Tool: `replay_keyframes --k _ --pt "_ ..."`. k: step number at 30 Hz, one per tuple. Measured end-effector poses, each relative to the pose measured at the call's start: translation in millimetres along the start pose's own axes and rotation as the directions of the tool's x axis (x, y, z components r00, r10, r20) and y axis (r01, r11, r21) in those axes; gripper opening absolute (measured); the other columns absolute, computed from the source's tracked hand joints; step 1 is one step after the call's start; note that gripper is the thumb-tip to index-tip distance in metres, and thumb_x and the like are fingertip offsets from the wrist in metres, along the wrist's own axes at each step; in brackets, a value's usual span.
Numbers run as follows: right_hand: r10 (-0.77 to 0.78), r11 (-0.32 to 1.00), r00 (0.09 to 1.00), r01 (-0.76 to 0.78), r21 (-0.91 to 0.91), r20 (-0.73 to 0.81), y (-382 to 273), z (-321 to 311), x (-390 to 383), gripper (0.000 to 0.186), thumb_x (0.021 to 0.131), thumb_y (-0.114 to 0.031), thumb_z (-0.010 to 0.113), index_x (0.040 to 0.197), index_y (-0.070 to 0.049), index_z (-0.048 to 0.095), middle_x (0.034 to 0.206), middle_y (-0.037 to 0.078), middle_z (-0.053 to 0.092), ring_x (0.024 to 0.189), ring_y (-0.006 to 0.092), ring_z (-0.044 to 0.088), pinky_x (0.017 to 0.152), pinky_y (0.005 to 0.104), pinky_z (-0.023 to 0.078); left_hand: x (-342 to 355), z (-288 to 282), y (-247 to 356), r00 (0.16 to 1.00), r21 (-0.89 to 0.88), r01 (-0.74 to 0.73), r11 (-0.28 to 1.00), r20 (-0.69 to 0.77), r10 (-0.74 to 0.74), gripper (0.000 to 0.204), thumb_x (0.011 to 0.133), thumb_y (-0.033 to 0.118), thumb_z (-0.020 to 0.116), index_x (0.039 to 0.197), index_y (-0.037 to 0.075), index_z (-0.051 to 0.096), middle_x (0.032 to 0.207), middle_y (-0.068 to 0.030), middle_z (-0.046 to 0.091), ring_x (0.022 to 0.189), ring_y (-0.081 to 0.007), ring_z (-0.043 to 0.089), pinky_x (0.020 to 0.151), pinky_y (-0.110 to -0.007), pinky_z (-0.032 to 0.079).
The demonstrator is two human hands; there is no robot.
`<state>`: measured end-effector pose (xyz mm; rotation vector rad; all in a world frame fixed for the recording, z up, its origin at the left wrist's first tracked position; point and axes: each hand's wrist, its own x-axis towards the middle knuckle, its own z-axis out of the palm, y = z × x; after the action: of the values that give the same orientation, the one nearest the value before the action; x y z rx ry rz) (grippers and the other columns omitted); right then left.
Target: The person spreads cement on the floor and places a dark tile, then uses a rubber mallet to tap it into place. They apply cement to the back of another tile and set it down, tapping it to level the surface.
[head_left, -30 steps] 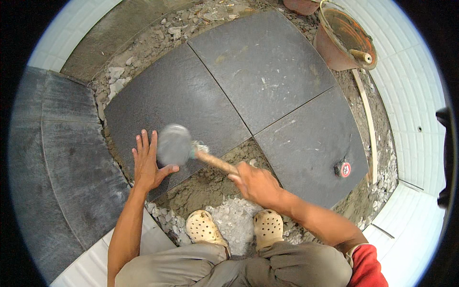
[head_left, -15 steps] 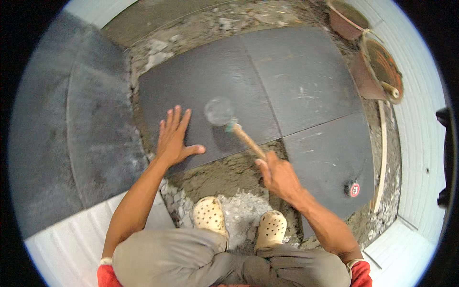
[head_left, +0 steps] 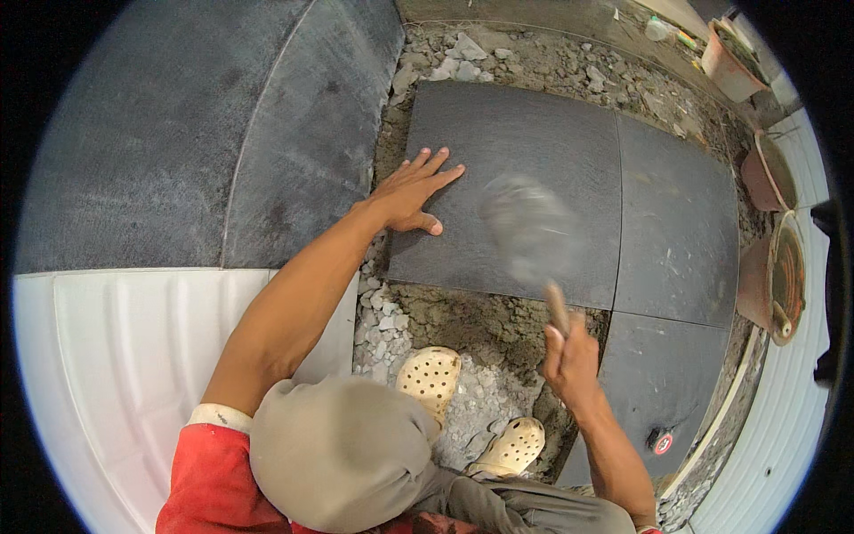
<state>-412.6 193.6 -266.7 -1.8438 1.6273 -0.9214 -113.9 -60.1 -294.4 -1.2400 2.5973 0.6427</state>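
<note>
From the head view, here's the left hand [head_left: 414, 194], fingers fanned apart and palm down on the dark grey, square, slate-textured tile [head_left: 516, 151], pinching nothing, while the right hand [head_left: 574, 360] is wrapped firmly round the brown wooden handle of a mallet with a rounded grey head [head_left: 529, 222]. That head is a smear of motion over the middle of the tile, and whether it's touching, I can't tell! The tile lies by the left hand, its right edge along the seam with a matching dark grey neighbouring tile [head_left: 676, 231], damp brown mortar [head_left: 480, 320] showing just below it. Good form here, I'd judge: light blows with the face landing flat, spread about rather than stacked on one spot, well clear of those spread fingers, the left palm feeling for any rocking, eyes on that seam. A hard hit near a corner could crack it. And the lettering? Down right, a small round gadget [head_left: 663, 443] with a red-ringed face carries pale markings, too small to make out; no other writing reads clearly.
</note>
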Motion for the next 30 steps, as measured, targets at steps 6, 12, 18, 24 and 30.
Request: replay_keyframes --k 6,12,18,24,30 --pt "0.159 0.987 0.966 -0.151 -0.052 0.203 -4.0 -0.3 5.5 0.022 0.104 -0.019 0.055 0.103 0.001 0.049 0.069 0.024 0.062 0.061 0.0463 0.064 0.055 0.0504 0.051 -3.5 -7.8 12.1 0.997 0.009 0.058 0.998 0.052 -0.058 0.122 0.065 0.044 0.089 0.164 0.032 0.018 0.173 -0.0067 0.005 0.158 -0.0345 0.003 0.129 -0.052 0.015" --pt "0.128 0.989 0.970 -0.108 -0.105 0.206 -13.1 5.6 8.4 0.023 0.105 -0.020 0.053 0.102 0.002 0.048 0.064 0.024 0.060 0.056 0.0462 0.062 0.050 0.0503 0.049 1.0 -2.3 4.3 0.999 0.009 0.038 0.999 0.025 -0.038 0.125 0.062 0.047 0.090 0.164 0.031 0.020 0.173 -0.0082 0.005 0.158 -0.0358 0.003 0.129 -0.054 0.014" --pt "0.125 0.992 0.972 -0.125 -0.013 0.200 -11.3 10.9 14.6 0.024 0.106 -0.022 0.053 0.099 0.001 0.047 0.062 0.023 0.059 0.056 0.0458 0.063 0.048 0.0503 0.048 2.4 4.8 -1.7 1.000 -0.018 0.007 1.000 -0.007 -0.007 0.126 0.060 0.047 0.092 0.164 0.030 0.022 0.173 -0.0089 0.005 0.158 -0.0378 0.003 0.128 -0.056 0.013" --pt "0.156 0.987 0.961 -0.142 -0.074 0.228 -8.8 13.6 5.6 0.025 0.105 -0.023 0.055 0.099 0.001 0.048 0.065 0.023 0.059 0.055 0.0451 0.062 0.048 0.0487 0.048 4.0 5.2 -2.8 1.000 0.001 0.004 1.000 0.018 -0.004 0.123 0.063 0.046 0.088 0.164 0.030 0.020 0.173 -0.0088 0.005 0.158 -0.0376 0.002 0.128 -0.056 0.012" --pt "0.106 0.994 0.974 -0.110 0.009 0.202 -3.1 17.9 6.2 0.026 0.105 -0.022 0.054 0.098 0.002 0.048 0.060 0.023 0.058 0.054 0.0474 0.062 0.050 0.0505 0.050 1.4 2.2 1.7 1.000 -0.042 0.019 0.999 -0.002 -0.019 0.120 0.064 0.035 0.092 0.163 0.032 0.023 0.173 -0.0074 0.005 0.158 -0.0366 0.003 0.128 -0.058 0.012"
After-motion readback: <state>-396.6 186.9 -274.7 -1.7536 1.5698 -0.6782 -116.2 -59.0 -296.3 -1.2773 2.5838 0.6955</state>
